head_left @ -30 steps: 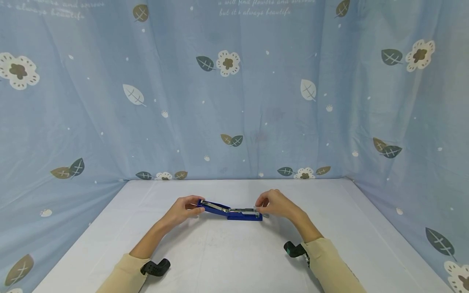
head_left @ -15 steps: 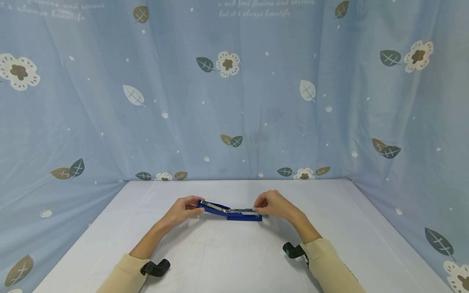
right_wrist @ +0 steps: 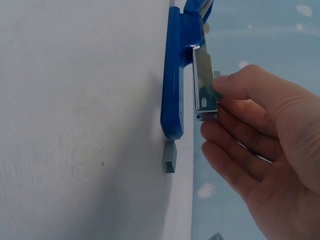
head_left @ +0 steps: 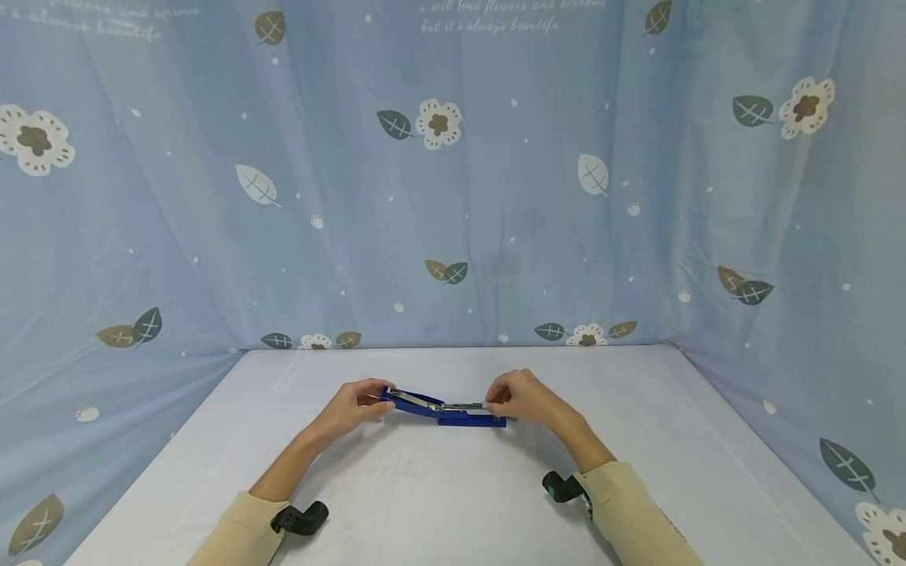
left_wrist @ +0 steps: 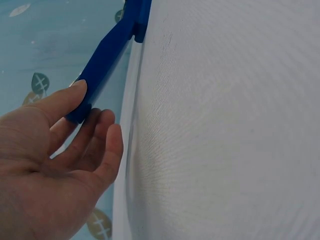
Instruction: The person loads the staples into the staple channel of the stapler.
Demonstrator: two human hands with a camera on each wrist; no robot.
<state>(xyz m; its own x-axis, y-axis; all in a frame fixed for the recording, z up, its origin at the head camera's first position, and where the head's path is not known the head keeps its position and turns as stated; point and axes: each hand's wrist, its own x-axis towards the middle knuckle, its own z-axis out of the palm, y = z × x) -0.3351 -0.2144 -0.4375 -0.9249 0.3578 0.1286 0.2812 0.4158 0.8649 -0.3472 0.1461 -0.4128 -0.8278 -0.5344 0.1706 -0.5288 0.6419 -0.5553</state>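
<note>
A blue stapler lies folded wide open on the table, its base down and its top cover slanting up to the left. My left hand pinches the far end of that cover between thumb and fingers. At the stapler's metal magazine, my right hand has thumb and fingertips close over the front end. A small grey piece, seemingly a strip of staples, shows at the right thumb tip, mostly hidden by the fingers.
Just past the base's front end, a short grey strip of staples lies on the white tabletop. A blue patterned curtain hangs behind and along both sides of the table.
My right hand has shifted slightly left along the magazine, and the small grey piece at its fingertips is less visible. The left hand and stapler stay in place.
</note>
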